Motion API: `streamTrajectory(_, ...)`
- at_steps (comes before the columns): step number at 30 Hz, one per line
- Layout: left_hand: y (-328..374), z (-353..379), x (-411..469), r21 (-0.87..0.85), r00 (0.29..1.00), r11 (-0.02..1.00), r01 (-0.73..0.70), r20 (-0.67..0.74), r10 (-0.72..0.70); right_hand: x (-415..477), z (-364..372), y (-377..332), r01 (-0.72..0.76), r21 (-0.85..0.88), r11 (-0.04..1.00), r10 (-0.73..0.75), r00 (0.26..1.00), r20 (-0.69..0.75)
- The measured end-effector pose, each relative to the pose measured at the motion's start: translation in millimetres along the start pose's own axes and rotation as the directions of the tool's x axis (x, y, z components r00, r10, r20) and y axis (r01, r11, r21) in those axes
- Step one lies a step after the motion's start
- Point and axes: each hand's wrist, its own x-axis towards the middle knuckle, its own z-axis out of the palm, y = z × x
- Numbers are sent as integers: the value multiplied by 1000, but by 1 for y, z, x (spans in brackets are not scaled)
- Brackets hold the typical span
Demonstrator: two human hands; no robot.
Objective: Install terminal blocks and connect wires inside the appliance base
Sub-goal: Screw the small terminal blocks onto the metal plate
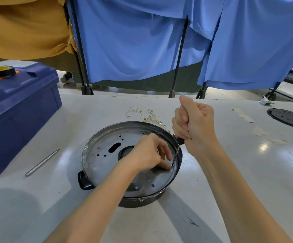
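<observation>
The fingers (pixel 166 166) of the left hand (pixel 147 151) are bunched together and curled down onto the metal plate, right beside the tip of the screwdriver (pixel 176 152). They look to be steadying a screw or some small fitting there. Whether they actually pinch anything I cannot tell, since whatever is under them is hidden. No terminal block shows from here.

The right hand (pixel 194 125) is closed in a full fist round the screwdriver's dark handle, thumb pointing up. The thin shaft slants down and left from it to a spot near the plate's right edge. A fist like that suits pushing down while turning, so I'd say a screw is being driven.

The left wrist bends down into the pan and the forearm runs in from the lower left. The right forearm rises from the lower right and holds the fist above the rim.

The appliance base (pixel 159 195) sits in the centre of the white worktop (pixel 54 199), open side up. Just behind it, towards the top of the frame, lies a small heap of wires (pixel 147 114) within easy reach. A thin metal rod (pixel 42 162) lies to the left, near a blue toolbox (pixel 19 111) with a roll of tape (pixel 0 71) on top.
</observation>
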Motion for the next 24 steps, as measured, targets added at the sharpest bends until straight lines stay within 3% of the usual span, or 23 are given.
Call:
streamTrajectory(3,-2,6,5,47,1000,999,-4,-11,4,-7,12,6,99,-71,993,-107,988,-113)
streamTrajectory(5,-1,10,7,109,998,994,-27,-56,33,-11,25,14,192,-212,958,-229,959,-167)
streamTrajectory(9,1,14,3,174,983,982,-71,-154,98,-15,43,24,240,-434,868,-417,827,-377)
streamTrajectory(11,4,12,-1,165,986,981,-98,-119,119,-17,41,23,230,-439,868,-444,756,-481)
streamTrajectory(13,8,7,-4,72,987,989,-133,-87,139,-16,33,18,214,-354,910,-384,759,-526)
streamTrajectory(15,11,6,-6,9,984,989,-150,-91,150,-17,25,13,161,-241,957,-262,839,-478)
streamTrajectory(18,15,8,-6,13,983,989,-147,-108,147,-23,18,7,16,-148,989,-50,971,-234)
streamTrajectory(20,15,8,-4,17,984,990,-142,-111,143,-23,11,3,-38,-181,983,23,996,-83)
streamTrajectory(24,12,7,0,14,992,997,-72,-101,73,-9,-16,-17,58,-269,961,1,977,212)
